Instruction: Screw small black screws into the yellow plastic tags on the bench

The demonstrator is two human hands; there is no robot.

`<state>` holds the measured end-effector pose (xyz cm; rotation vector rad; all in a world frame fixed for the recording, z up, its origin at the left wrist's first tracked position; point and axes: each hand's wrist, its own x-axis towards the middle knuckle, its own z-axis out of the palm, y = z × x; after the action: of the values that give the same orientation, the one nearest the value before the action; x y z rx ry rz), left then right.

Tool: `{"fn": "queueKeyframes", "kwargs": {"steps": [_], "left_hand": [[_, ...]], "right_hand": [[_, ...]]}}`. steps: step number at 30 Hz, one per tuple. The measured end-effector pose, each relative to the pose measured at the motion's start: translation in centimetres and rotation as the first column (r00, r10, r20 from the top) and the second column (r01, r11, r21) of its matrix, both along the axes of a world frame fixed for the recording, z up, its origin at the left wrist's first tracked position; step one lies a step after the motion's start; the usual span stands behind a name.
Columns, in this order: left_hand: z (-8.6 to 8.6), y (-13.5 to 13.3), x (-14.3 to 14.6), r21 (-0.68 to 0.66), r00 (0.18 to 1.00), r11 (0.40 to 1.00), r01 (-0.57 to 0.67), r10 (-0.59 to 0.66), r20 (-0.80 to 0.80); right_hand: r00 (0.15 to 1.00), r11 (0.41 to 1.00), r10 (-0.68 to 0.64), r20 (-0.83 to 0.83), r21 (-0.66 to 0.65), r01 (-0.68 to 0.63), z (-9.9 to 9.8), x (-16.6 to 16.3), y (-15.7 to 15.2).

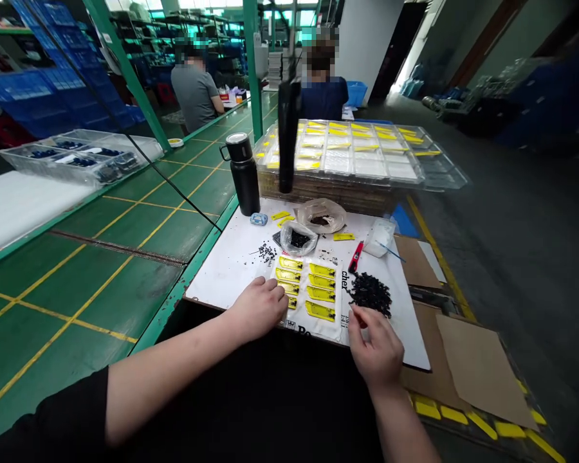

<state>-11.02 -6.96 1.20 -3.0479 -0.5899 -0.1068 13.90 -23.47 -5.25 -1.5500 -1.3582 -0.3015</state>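
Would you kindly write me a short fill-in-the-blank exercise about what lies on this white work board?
1. The left hand rests beside rows of ____ parts.
2. The right hand has its fingertips at the near edge of a pile of small ____ pieces.
3. The tool lying just beyond that pile has a ____ handle.
4. The black flask at the board's far left stands ____, lid on.

Missing words: yellow; black; red; upright.
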Motion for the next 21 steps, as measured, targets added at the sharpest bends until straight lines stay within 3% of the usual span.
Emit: {"fn": "queueKeyframes", "kwargs": {"steps": [4,11,21], "left_hand": [[0.2,-0.8,0.7,0.041,0.997,0.999,-0.019,0.022,-0.08],[0.3,-0.2,2.5,0.097,0.976,0.978,-0.187,0.196,-0.091],[-2.0,3.1,6.0,0.117,0.973,0.977,-0.178,0.193,-0.124]], "right_hand": [[0.997,0.999,-0.011,0.073,0.032,0.009,-0.9,-0.3,-0.2],[0.993,0.999,-0.024,0.112,0.048,0.019,-1.1,-0.2,0.0],[0.985,0.999,0.007,0.175,0.042,-0.015,-1.0,-0.1,0.3]]}}
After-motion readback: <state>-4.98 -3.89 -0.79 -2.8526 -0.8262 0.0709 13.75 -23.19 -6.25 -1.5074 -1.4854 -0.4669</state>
